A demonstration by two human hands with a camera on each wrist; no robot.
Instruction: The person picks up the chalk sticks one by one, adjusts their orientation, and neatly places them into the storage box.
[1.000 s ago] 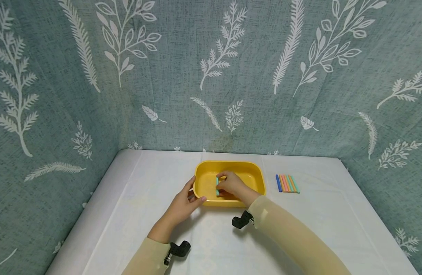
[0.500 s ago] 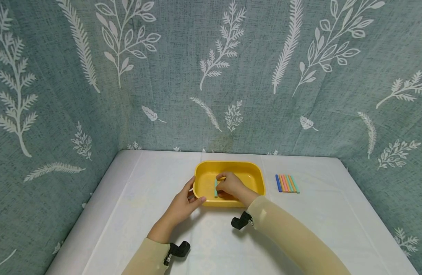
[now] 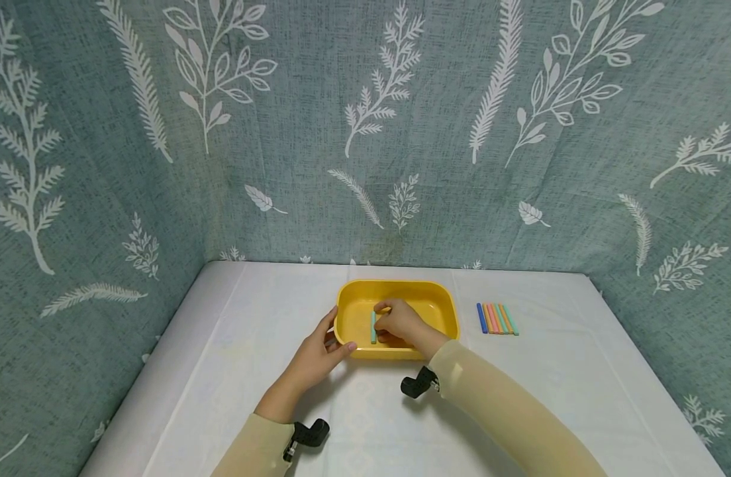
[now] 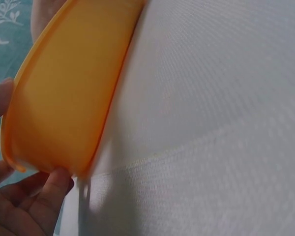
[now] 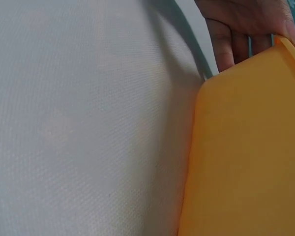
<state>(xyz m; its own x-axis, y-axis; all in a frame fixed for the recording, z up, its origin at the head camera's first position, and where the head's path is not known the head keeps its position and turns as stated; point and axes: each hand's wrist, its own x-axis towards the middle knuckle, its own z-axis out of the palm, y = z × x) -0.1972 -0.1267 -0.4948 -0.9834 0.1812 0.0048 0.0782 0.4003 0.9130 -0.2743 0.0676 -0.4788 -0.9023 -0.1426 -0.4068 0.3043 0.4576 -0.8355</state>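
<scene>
A yellow plastic tray (image 3: 353, 285) stands on the table. At its front left corner, my left hand (image 3: 320, 354) grips the rim, thumb at the front and fingers along the left side. Both wrist views show that left hand (image 4: 34, 201) at the tray's corner. My right hand (image 3: 404, 321) reaches over the front wall into the tray, fingers bent. It pinches a mint-green chalk stick (image 3: 373, 331), which points front to back close over the tray floor. The right hand hides part of the floor beside the stick.
To the right of the tray, a row of several chalk sticks (image 3: 498, 318) in blue, orange, pink and green lies on the white cloth (image 3: 365, 411). Patterned teal fabric (image 3: 306, 199) hangs behind and at the sides.
The mint-green chalk stick has shifted slightly left and toward the front of the tray, with my right fingers at it. My left hand and the tray have stayed put.
</scene>
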